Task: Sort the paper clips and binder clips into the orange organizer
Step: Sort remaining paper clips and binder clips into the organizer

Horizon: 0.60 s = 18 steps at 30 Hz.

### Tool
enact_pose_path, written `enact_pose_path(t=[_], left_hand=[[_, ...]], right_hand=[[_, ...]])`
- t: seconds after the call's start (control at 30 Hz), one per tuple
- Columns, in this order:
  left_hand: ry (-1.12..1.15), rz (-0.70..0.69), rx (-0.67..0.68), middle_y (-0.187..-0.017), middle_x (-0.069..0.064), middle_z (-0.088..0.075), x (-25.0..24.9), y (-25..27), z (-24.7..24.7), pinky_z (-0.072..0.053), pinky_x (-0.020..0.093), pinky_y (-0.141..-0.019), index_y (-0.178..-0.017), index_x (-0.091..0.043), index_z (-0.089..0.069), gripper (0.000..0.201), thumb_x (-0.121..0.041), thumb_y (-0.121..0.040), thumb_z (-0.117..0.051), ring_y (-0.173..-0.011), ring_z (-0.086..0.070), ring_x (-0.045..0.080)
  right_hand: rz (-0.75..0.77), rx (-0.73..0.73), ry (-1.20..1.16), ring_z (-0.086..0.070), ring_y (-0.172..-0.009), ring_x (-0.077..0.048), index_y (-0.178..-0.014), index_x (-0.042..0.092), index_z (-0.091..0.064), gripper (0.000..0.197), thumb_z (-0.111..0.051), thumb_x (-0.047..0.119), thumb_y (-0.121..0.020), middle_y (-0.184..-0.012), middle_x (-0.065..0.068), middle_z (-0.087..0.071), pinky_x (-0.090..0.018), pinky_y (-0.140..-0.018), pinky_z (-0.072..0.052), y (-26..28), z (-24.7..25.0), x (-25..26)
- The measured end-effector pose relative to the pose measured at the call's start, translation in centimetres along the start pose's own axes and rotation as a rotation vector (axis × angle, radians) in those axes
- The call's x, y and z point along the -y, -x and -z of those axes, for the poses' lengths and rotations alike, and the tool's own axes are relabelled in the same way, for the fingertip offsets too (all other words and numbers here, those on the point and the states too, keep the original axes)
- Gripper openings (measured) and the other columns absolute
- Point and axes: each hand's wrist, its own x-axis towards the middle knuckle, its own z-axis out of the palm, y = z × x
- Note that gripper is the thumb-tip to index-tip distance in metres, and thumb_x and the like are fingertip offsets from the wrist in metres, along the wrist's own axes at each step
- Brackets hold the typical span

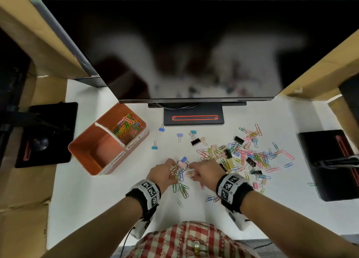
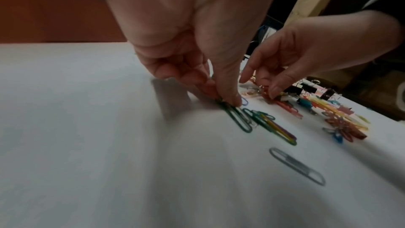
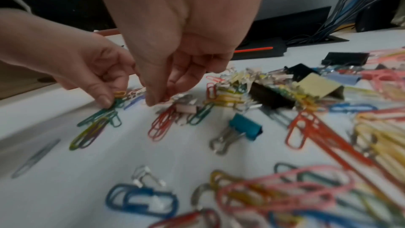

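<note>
Paper clips (image 1: 175, 171) pinched under left hand (image 1: 164, 173) fingers, right hand (image 1: 204, 170) fingers pinching clips just beside.

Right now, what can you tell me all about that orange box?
The orange box sits open on the white table, left of both hands, and neither hand touches it. It looks like smooth plastic or metal. A white divider splits it into two parts: the far part holds a pile of colourful paper clips, the near part looks empty. White handwritten labels are stuck on its side.
</note>
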Motion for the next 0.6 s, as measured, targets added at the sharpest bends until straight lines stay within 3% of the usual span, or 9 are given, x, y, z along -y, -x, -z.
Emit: enact_pose_path(t=[0.13, 0.27, 0.4, 0.6], left_hand=[[-0.070, 0.017, -0.062, -0.098, 0.004, -0.068, -0.1, -0.3, -0.1, -0.051, 0.033, -0.083, -0.112, -0.019, -0.052, 0.037, -0.030, -0.080, -0.068, -0.091, -0.064, 0.023], [-0.133, 0.041, -0.073, -0.108, 0.003, -0.064, -0.3, -1.0, 0.7, -0.049, 0.035, -0.089, -0.106, -0.020, -0.060, 0.026, -0.029, -0.083, -0.066, -0.101, -0.059, 0.022], [-0.252, 0.060, -0.026, -0.115, 0.005, -0.057, -0.6, -1.5, 1.2, -0.048, 0.036, -0.092, -0.106, -0.017, -0.063, 0.022, -0.028, -0.087, -0.060, -0.108, -0.053, 0.024], [-0.237, 0.075, 0.004, -0.117, 0.010, -0.052, -0.4, -1.7, 1.3, -0.043, 0.029, -0.086, -0.107, -0.009, -0.062, 0.026, -0.028, -0.090, -0.057, -0.106, -0.053, 0.027]], right_hand=[[-0.087, -0.048, 0.056, -0.058, -0.105, -0.025, -0.115, 0.019, -0.056, 0.026, -0.051, 0.029, -0.092, -0.110, -0.004, -0.066, -0.038, -0.101, -0.035, -1.1, -1.3, 0.0], [-0.069, -0.037, 0.114, -0.058, -0.100, -0.030, -0.108, 0.013, -0.060, 0.023, -0.049, 0.026, -0.094, -0.109, -0.010, -0.059, -0.035, -0.091, -0.040, -1.9, -0.9, -0.4], [-0.042, -0.030, 0.166, -0.060, -0.093, -0.032, -0.102, 0.009, -0.064, 0.023, -0.054, 0.026, -0.091, -0.105, -0.012, -0.058, -0.038, -0.084, -0.048, -2.2, -0.7, -0.5], [-0.050, -0.020, 0.122, -0.060, -0.097, -0.029, -0.107, 0.010, -0.058, 0.020, -0.048, 0.020, -0.093, -0.108, -0.011, -0.062, -0.039, -0.088, -0.047, -1.7, -0.8, -0.4]])
